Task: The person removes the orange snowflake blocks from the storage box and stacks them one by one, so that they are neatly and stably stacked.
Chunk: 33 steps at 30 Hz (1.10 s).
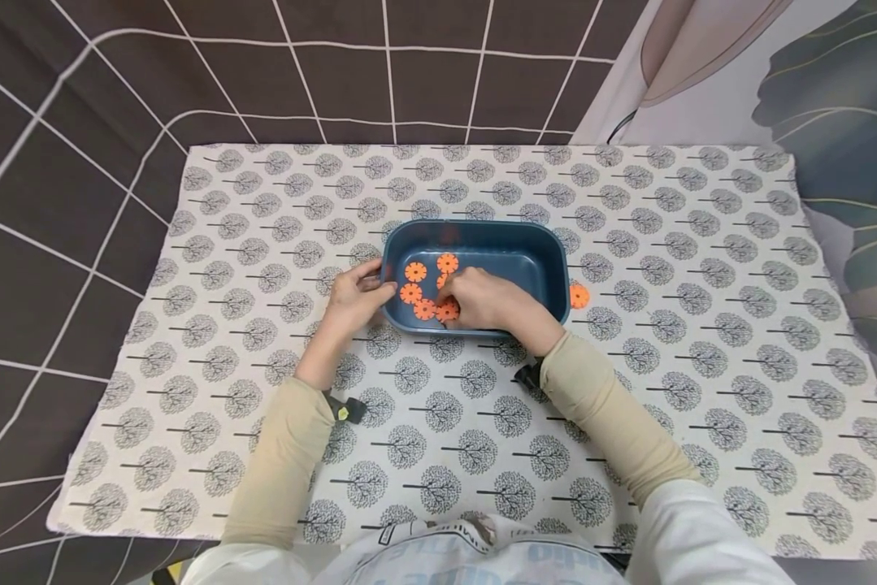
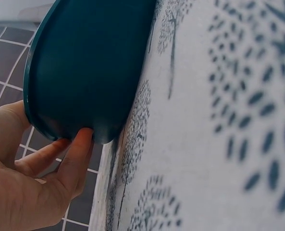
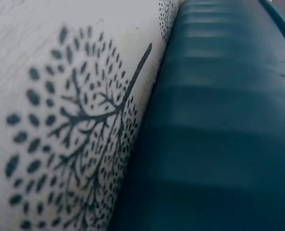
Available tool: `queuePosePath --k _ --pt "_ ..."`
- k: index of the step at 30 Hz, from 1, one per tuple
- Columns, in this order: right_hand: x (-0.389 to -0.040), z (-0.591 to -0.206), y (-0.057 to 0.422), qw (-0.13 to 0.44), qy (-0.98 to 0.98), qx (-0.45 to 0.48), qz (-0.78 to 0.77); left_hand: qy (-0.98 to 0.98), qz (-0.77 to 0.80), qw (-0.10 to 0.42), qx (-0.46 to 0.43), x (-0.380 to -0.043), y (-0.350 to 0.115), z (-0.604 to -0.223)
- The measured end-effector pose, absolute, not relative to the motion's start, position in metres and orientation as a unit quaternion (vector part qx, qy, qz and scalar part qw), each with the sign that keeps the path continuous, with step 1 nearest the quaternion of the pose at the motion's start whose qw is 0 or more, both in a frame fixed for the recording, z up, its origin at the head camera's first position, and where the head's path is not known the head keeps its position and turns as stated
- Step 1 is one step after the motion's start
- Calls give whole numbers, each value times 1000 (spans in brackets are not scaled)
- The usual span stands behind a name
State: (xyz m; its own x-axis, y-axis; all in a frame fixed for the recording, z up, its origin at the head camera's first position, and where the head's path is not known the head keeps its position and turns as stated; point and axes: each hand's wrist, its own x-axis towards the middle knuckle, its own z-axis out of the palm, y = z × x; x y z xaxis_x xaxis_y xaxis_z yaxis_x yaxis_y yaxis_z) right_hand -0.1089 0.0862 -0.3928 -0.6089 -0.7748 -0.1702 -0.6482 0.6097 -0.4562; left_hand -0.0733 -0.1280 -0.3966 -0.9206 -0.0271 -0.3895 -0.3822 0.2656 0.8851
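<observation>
A dark teal plastic bin [image 1: 540,276] stands on the table. Several flat orange notched discs [image 1: 415,272] lie on its floor, mostly in its left half. My left hand [image 1: 356,297] holds the bin's left end, thumb over the rim and fingers against the outer wall; the left wrist view shows these fingers [image 2: 80,154] under the rim. My right hand [image 1: 482,301] reaches in over the near wall, its curled fingers pinching an orange notched disc [image 1: 447,311] near that wall. The fingertips are partly hidden. Only the bin's ribbed outer wall [image 3: 219,134] and cloth show in the right wrist view.
One more orange disc [image 1: 579,296] lies on the cloth just outside the bin's right end. A tree-patterned cloth [image 1: 672,366] covers the table. Dark fabric with white grid lines [image 1: 336,81] hangs behind it, and curtains [image 1: 840,122] hang at the right.
</observation>
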Motion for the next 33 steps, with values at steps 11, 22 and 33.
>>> queuePosePath --k 11,22,33 --pt "-106 -384 110 130 867 -396 -273 781 591 153 -132 -74 -126 -398" --pt "-100 -371 145 43 863 -381 -329 784 590 141 -131 -73 -129 -399" --pt "-91 -362 178 -5 869 -360 -339 787 585 143 -133 -73 -128 -399"
